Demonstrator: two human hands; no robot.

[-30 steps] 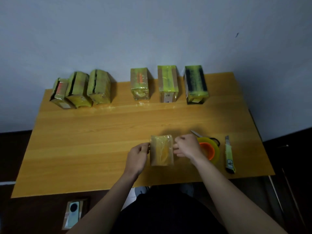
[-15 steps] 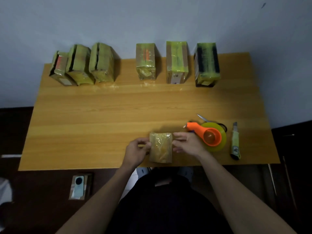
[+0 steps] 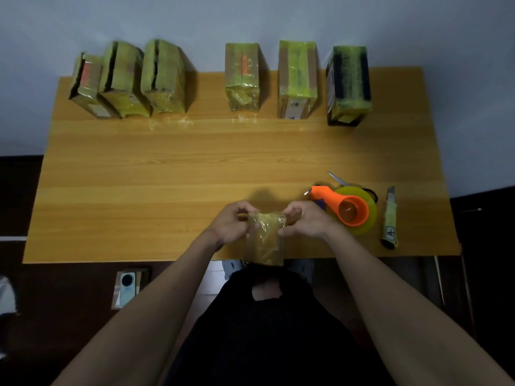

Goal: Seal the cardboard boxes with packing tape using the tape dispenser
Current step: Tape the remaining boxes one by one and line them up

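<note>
A small cardboard box (image 3: 264, 240) covered in shiny tape sits at the table's near edge, overhanging it. My left hand (image 3: 231, 222) grips its upper left corner and my right hand (image 3: 305, 221) grips its upper right corner. The orange tape dispenser (image 3: 344, 207) with its yellowish tape roll lies on the table just right of my right hand. Three taped boxes (image 3: 296, 79) stand in a row at the back right, and three boxes with open slits (image 3: 125, 82) stand at the back left.
A utility knife (image 3: 390, 221) lies right of the dispenser. Scissors (image 3: 338, 179) poke out behind the roll. The wooden table (image 3: 167, 174) ends just below my hands. A phone (image 3: 126, 288) lies on the floor at the lower left.
The small box has slid toward me and now overhangs the near edge. Both hands have shifted to its far corners. The camera has tilted down.
</note>
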